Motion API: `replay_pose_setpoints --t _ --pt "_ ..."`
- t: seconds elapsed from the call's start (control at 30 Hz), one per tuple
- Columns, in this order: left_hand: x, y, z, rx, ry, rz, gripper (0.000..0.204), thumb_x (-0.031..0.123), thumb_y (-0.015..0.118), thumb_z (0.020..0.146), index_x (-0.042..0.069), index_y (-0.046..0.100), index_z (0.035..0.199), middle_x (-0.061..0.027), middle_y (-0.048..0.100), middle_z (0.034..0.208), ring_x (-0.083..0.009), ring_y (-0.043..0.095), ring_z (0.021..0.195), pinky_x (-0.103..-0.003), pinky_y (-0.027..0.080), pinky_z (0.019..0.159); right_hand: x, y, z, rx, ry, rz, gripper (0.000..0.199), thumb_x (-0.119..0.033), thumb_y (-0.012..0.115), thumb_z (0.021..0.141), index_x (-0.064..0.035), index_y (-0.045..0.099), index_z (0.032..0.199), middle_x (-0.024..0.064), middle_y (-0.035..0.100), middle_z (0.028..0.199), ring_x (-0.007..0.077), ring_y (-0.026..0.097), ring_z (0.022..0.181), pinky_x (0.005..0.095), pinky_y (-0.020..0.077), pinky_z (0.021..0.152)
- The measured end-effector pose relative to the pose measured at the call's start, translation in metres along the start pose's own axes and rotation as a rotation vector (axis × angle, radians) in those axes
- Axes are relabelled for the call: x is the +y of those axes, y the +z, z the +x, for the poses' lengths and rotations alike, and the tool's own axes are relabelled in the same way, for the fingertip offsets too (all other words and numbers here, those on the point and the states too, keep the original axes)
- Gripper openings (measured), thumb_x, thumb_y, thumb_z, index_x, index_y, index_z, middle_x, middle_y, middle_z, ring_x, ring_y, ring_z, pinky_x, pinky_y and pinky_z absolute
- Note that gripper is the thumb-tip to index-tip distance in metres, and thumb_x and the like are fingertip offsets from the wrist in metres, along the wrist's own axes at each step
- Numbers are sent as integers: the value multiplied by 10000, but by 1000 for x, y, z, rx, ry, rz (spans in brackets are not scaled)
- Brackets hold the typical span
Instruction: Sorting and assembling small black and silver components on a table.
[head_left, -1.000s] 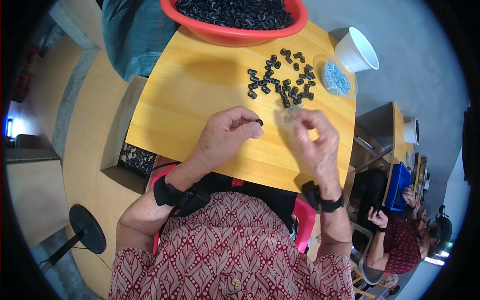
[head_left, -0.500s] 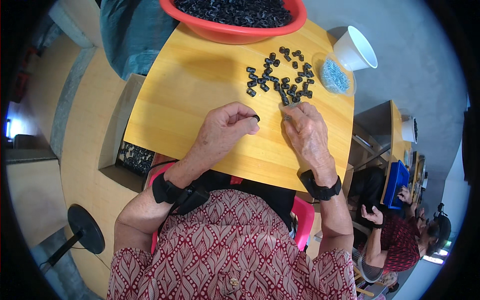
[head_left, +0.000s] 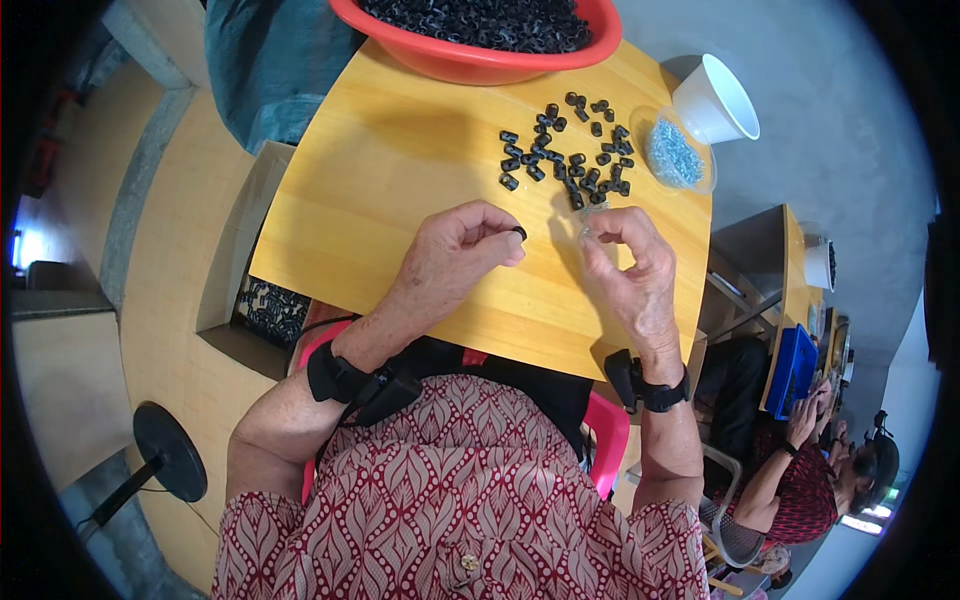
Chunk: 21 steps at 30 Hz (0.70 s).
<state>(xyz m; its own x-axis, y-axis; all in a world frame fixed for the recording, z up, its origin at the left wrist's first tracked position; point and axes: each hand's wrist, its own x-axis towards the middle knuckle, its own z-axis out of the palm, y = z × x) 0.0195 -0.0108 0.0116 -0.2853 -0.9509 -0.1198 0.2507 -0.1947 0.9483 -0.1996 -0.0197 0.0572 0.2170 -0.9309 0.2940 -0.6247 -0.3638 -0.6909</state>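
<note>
My left hand (head_left: 457, 253) pinches a small black plastic clip (head_left: 519, 232) between thumb and fingertips, over the near half of the wooden table. To its right, my right hand (head_left: 637, 262) has thumb and index finger together in a pinch on a tiny silvery piece (head_left: 586, 232), too small to make out in kind. A few more thin silvery pieces (head_left: 597, 207) lie just beyond those fingertips. Several short black clips (head_left: 537, 160) are scattered past both hands. A clear round tub (head_left: 676, 152) of shiny bluish-silver metal bits stands at the right edge of the table.
A red basin (head_left: 470, 68) heaped with black clips sits at the table's far edge. Beside the clear tub is a white plastic cup (head_left: 716, 100). A cardboard box (head_left: 235, 300) with black parts is at the left. At right, another person (head_left: 800, 470) works near a blue tray (head_left: 791, 370).
My right hand has lifted away from the silvery pieces on the table, toward me, with its fingertips pinched. My left hand has stayed nearly still with the black clip.
</note>
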Motion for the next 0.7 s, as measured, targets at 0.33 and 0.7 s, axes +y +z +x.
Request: replay_pose_setpoints --t 0.33,0.7 --pt "-4 1 2 -13 32 27 140 85 614 935 -22 617 1026 -43 664 905 -96 624 855 -237 501 802 23 6 -26 -28 46 -151 204 -10 699 789 -4 649 987 152 644 919 322 630 881 372 507 773" --pt "-9 1 4 -13 37 36 139 72 626 924 -19 618 1029 -37 663 907 -89 624 857 -229 500 798 19 9 -20 27 74 -233 157 -17 677 805 2 673 960 159 645 893 322 627 807 381 508 721"
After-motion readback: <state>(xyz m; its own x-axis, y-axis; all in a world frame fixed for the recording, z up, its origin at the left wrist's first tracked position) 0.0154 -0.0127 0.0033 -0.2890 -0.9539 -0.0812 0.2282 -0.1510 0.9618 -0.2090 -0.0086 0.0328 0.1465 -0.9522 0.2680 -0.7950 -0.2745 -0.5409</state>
